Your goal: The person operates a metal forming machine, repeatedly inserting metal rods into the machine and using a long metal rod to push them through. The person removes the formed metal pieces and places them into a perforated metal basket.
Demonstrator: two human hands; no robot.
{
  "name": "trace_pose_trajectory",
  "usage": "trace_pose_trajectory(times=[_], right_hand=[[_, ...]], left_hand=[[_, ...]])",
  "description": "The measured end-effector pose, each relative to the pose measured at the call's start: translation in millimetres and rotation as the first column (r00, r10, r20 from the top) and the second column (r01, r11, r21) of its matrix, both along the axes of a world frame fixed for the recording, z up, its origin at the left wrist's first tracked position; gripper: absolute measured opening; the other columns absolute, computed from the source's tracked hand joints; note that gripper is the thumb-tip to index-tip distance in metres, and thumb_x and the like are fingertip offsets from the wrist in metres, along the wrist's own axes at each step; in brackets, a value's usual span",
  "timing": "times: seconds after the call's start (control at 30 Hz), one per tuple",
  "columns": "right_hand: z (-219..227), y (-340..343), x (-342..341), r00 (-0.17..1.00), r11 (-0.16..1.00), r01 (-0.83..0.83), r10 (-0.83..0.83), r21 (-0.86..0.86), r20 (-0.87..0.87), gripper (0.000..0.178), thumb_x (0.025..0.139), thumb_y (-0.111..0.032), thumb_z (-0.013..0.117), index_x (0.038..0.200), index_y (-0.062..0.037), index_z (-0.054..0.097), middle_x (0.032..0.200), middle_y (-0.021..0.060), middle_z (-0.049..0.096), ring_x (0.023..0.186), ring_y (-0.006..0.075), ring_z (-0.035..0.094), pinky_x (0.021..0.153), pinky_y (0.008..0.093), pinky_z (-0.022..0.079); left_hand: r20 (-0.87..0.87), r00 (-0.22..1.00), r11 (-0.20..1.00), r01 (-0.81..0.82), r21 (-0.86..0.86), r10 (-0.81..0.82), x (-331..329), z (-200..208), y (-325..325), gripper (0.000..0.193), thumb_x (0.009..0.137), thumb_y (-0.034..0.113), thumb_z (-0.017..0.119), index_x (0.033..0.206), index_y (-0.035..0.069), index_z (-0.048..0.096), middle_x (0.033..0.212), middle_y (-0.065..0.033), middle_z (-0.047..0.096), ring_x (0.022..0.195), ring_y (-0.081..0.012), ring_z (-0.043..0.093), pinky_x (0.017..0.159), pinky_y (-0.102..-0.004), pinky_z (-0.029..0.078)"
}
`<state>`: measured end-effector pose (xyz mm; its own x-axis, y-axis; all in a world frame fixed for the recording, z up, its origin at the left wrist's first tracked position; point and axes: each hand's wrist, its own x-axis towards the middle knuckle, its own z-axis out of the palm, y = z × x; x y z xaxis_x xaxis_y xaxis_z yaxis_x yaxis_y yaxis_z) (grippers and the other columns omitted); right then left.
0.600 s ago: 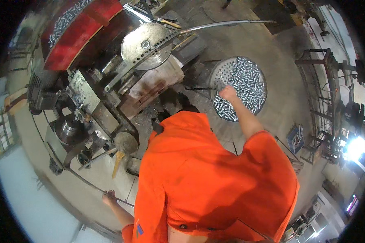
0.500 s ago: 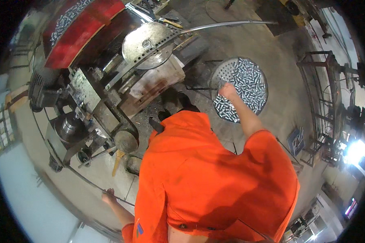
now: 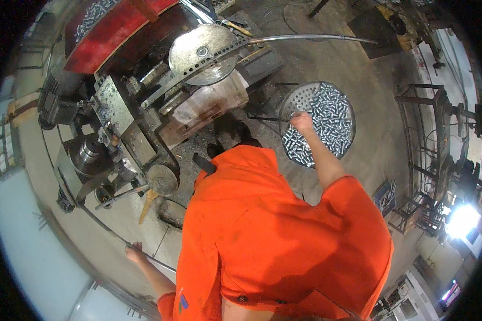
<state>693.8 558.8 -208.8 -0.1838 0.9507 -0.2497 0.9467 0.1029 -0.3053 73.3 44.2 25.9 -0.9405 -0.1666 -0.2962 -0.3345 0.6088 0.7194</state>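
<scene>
Stretched out at the lower left, my left hand (image 3: 136, 252) is wrapped round a long thin metal lever (image 3: 104, 227) that runs up to the machine (image 3: 115, 115). My right hand (image 3: 302, 123) is over the left part of a round perforated metal tray (image 3: 299, 98). Its fingers are curled closed; a small bit shows at their tips, too small to name. Many short shiny metal cylinders (image 3: 332, 112) lie heaped in the tray, mostly on its right and near side.
A large metal disc (image 3: 201, 45) and a perforated curved bar (image 3: 219, 56) stand out from the machine. Behind is a red bin (image 3: 104, 45) with more metal pieces. A wooden-handled tool (image 3: 148, 207) lies by a small pan (image 3: 171, 214). A metal rack (image 3: 420, 115) stands at right.
The whole view has shifted slightly. My left hand keeps its hold on the lever. My right hand stays over the tray, and a small bit now shows at its fingertips.
</scene>
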Motion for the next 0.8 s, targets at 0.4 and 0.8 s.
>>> trace_pose_trajectory(times=[0.4,0.8], right_hand=[[5,26,-29,0.941,0.972,-0.138,0.189,-0.190,0.281,0.021,0.070,-0.024,0.053,0.080,-0.0136,0.068,0.087,0.0069,0.064,0.086,0.0258,0.060,0.077,0.0340,0.048],[2,46,-28,0.958,0.945,-0.206,0.247,-0.252,0.145,0.030,0.075,-0.034,0.050,0.086,-0.0118,0.066,0.092,0.0147,0.064,0.086,0.0300,0.061,0.075,0.0386,0.047]], left_hand=[[-0.035,0.999,0.999,-0.041,-0.010,0.041,9,2,7,0.032,0.086,0.023,0.042,0.101,-0.004,0.048,0.078,-0.0175,0.058,0.063,-0.0263,0.059,0.059,-0.0354,0.053],[0.000,0.993,0.987,0.116,0.109,-0.117,-3,-5,-30,0.031,0.088,0.027,0.040,0.098,-0.002,0.049,0.078,-0.0163,0.056,0.068,-0.0243,0.059,0.058,-0.0357,0.054]])
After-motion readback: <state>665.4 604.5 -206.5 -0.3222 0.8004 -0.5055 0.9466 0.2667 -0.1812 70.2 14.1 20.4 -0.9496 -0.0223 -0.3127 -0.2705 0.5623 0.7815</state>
